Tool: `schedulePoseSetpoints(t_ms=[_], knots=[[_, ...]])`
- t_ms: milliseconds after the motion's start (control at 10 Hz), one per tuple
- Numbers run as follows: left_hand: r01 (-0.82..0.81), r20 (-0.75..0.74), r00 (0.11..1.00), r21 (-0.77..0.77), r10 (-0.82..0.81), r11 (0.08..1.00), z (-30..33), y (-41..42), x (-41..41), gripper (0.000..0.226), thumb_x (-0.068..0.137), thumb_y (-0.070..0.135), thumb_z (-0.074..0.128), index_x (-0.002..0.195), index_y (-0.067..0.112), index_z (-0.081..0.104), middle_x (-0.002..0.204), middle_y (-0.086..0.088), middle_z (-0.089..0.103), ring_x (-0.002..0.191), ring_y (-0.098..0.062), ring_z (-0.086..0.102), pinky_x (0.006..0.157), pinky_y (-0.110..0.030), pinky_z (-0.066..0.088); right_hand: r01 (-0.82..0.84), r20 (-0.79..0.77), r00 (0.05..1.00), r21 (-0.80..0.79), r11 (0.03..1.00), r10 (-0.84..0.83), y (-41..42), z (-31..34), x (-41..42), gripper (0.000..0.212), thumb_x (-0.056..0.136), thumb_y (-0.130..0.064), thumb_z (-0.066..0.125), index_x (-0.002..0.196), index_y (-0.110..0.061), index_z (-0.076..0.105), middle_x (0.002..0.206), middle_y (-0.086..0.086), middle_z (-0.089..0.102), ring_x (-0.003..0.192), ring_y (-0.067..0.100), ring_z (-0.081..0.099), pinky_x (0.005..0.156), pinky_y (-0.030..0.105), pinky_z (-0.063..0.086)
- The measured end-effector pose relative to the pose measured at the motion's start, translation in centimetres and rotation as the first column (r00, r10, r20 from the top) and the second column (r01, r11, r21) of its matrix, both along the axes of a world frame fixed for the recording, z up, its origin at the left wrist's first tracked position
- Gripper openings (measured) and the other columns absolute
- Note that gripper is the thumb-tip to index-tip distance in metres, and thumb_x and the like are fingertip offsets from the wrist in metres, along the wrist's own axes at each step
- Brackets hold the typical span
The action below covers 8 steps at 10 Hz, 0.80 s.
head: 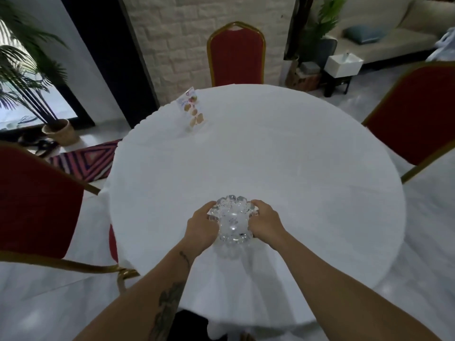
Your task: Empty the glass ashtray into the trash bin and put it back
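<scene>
Both hands, left hand [202, 228] and right hand [264, 221], seemingly gripping glass ashtray [232, 221] on table [295, 156].

We observe a dim interior with a cool, grey cast. Daylight enters through the window [32, 94] at far left, which is overexposed. The white cloth on the desk [270, 156] reads as the brightest surface yet shows little texture. Soft shadows fall below the glass ashtray [231, 221] and across the cloth folds. Wide-angle distortion bends the chairs [37, 205] at the edges. The whole frame is slightly soft, with motion blur on the card stand [193, 110].
</scene>
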<state>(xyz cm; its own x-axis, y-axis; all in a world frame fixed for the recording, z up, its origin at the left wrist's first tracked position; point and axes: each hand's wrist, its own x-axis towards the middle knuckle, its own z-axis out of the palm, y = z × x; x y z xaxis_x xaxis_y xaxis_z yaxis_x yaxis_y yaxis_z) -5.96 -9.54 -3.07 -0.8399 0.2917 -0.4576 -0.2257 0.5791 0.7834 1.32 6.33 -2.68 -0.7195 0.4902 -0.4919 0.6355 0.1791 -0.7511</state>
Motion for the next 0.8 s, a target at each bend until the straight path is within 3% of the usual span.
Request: schedulePoseSetpoints(t_ms=[100, 200, 300, 500, 600, 700, 800], knots=[[0.013, 0.009, 1.000, -0.010, -0.013, 1.000, -0.2, 2.1, -0.5, 0.062, 0.083, 0.002, 0.044, 0.134, 0.032, 0.060, 0.105, -0.003, 0.074, 0.081, -0.015, 0.070, 0.046, -0.011, 0.052, -0.004, 0.027, 1.000, 0.001, 1.000, 0.004, 1.6, -0.6, -0.7, 0.064, 0.072, -0.014, 0.046, 0.133, -0.024, 0.061, 0.113, 0.008, 0.070, 0.103, 0.036, 0.070, 0.091, 0.051, 0.061], [0.015, 0.001, 1.000, -0.016, -0.015, 1.000, -0.6, 3.4, -0.7, 0.061, 0.082, -0.002, 0.044, 0.129, 0.033, 0.061, 0.100, -0.003, 0.072, 0.073, -0.014, 0.065, 0.042, -0.011, 0.049, -0.008, 0.029, 1.000, -0.005, 1.000, 0.008, 2.7, -0.3, -1.0, 0.062, 0.080, -0.008, 0.048, 0.140, -0.023, 0.056, 0.121, 0.007, 0.067, 0.108, 0.034, 0.069, 0.095, 0.050, 0.059], [0.032, -0.031, 0.999, -0.056, -0.034, 0.998, -0.9, 4.2, -0.9, 0.062, 0.079, -0.003, 0.044, 0.125, 0.033, 0.064, 0.101, -0.001, 0.074, 0.074, -0.012, 0.065, 0.042, -0.008, 0.047, 0.000, 0.014, 1.000, 0.007, 1.000, 0.000, 3.2, -0.4, -1.2, 0.056, 0.081, -0.005, 0.048, 0.132, -0.022, 0.061, 0.117, 0.004, 0.067, 0.101, 0.029, 0.069, 0.091, 0.049, 0.061], [0.022, -0.070, 0.997, -0.119, -0.031, 0.993, -1.2, 4.8, -1.2, 0.062, 0.077, 0.004, 0.042, 0.124, 0.037, 0.064, 0.100, 0.002, 0.074, 0.084, -0.021, 0.069, 0.069, -0.031, 0.059, 0.026, -0.010, 1.000, 0.043, 0.999, -0.025, 3.3, -0.3, -0.9, 0.034, 0.077, 0.001, 0.048, 0.101, -0.012, 0.068, 0.087, 0.004, 0.068, 0.081, 0.031, 0.063, 0.070, 0.033, 0.050], [0.037, -0.072, 0.996, -0.106, -0.045, 0.994, -1.4, 4.4, -1.2, 0.063, 0.081, 0.002, 0.041, 0.131, 0.033, 0.061, 0.108, -0.002, 0.073, 0.082, -0.022, 0.064, 0.062, -0.027, 0.052, -0.008, -0.013, 1.000, 0.018, 1.000, 0.009, 3.3, -0.2, -0.5, 0.035, 0.080, -0.001, 0.049, 0.109, -0.013, 0.065, 0.091, 0.005, 0.068, 0.081, 0.028, 0.063, 0.071, 0.034, 0.051], [0.040, -0.039, 0.998, -0.118, -0.045, 0.992, -0.4, 4.0, -0.7, 0.063, 0.089, 0.000, 0.043, 0.147, 0.026, 0.046, 0.126, -0.005, 0.063, 0.092, -0.024, 0.060, 0.061, -0.027, 0.051, 0.005, -0.001, 1.000, 0.010, 1.000, -0.005, 3.1, 0.8, 0.2, 0.047, 0.083, 0.000, 0.050, 0.130, -0.002, 0.057, 0.111, 0.016, 0.070, 0.104, 0.037, 0.067, 0.086, 0.046, 0.057], [0.087, -0.067, 0.993, -0.151, -0.098, 0.985, 0.0, 2.7, -0.3, 0.057, 0.089, 0.001, 0.047, 0.142, 0.020, 0.050, 0.112, 0.003, 0.062, 0.103, -0.027, 0.060, 0.088, -0.041, 0.058, 0.023, 0.003, 1.000, 0.051, 0.998, -0.023, 2.6, 1.1, 1.7, 0.048, 0.086, 0.003, 0.051, 0.134, 0.006, 0.052, 0.120, 0.022, 0.064, 0.116, 0.042, 0.061, 0.098, 0.053, 0.051]])
